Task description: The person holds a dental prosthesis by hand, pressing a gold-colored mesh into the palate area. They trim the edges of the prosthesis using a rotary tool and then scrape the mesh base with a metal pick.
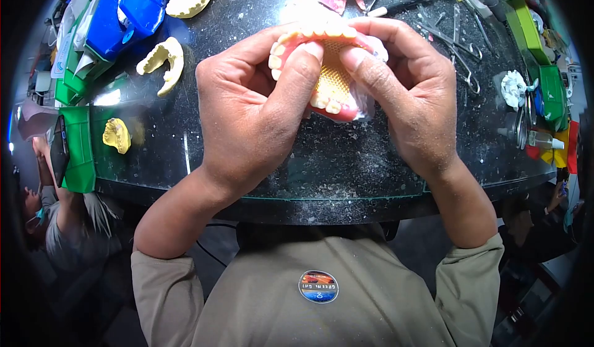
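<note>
Both my hands hold a denture above the dark worktop. It has a pink base, a row of pale teeth and a yellow mesh piece across its middle. My left hand grips its left side, thumb pressed on the mesh. My right hand wraps the right side, thumb also on the mesh. Fingers hide the denture's back and outer edges.
Yellow plaster jaw casts lie at left beside blue and green trays. Metal pliers and hand tools, a white cast and green boxes crowd the right. Another person sits low left.
</note>
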`<control>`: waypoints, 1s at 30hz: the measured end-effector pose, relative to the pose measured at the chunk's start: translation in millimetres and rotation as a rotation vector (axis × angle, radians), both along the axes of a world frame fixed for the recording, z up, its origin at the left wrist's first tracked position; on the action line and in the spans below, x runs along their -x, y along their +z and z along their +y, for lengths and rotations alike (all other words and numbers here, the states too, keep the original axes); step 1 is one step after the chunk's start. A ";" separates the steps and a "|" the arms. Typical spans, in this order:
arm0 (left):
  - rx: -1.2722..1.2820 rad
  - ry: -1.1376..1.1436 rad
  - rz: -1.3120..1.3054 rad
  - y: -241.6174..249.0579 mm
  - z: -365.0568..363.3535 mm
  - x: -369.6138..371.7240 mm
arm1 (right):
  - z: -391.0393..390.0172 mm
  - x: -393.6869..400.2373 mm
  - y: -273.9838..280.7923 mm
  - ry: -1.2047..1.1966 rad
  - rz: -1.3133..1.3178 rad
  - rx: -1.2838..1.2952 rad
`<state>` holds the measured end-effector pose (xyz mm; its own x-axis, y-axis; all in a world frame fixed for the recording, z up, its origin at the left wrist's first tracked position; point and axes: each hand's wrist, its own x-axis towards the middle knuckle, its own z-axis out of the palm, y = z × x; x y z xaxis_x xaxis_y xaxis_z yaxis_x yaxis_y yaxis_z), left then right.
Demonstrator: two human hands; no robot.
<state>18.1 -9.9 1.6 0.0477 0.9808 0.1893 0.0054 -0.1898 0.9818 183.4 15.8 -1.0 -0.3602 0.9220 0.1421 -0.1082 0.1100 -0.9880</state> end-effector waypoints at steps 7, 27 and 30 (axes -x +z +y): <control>0.003 -0.005 -0.005 -2.2 0.0 0.0 | 0.3 1.5 -1.8 -0.025 -0.030 -0.027; 0.005 -0.005 -0.044 -2.0 2.3 2.3 | -1.4 -0.6 0.2 -0.004 -0.023 -0.018; 0.004 -0.002 -0.049 -2.4 2.3 2.2 | -0.3 -1.2 1.3 0.002 -0.039 -0.019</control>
